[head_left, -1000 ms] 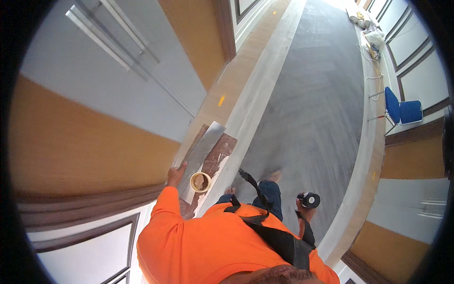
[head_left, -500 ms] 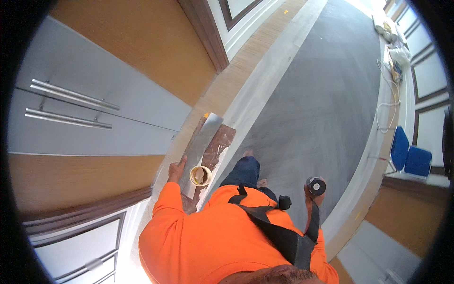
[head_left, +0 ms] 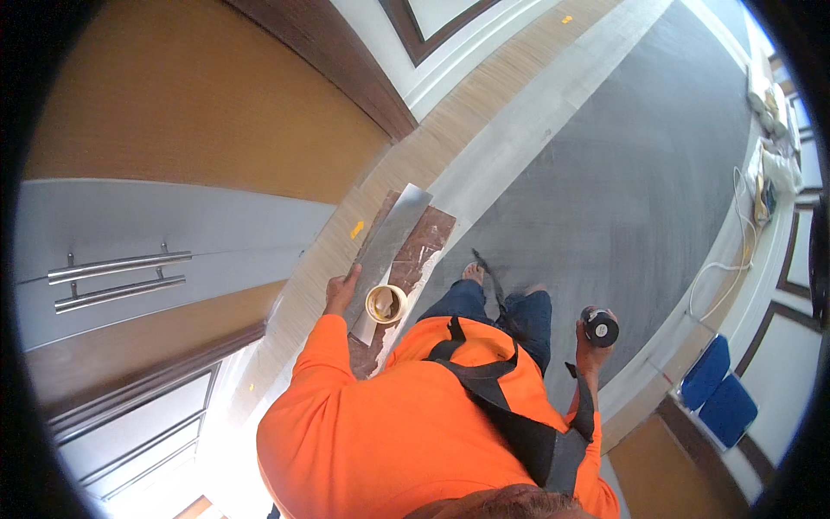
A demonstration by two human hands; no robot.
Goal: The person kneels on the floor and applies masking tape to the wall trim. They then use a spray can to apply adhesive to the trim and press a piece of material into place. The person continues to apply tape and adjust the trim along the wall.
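Looks bright overall; glares at upper right, blows out to white at lower left. Glints off handles (head_left: pixel 119 266). Bends panels (head_left: pixel 238 216) strongly, vignettes black at corners. Reads mostly sharp, softer outward.

Cyl. (head_left: pixel 601 328) — btm hid; head (head_left: pixel 526 503) cropped

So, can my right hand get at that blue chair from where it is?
Probably not: your right hand is wrapped around a dark cylindrical object, and the blue chair stands farther right, apart from the hand, with floor between.
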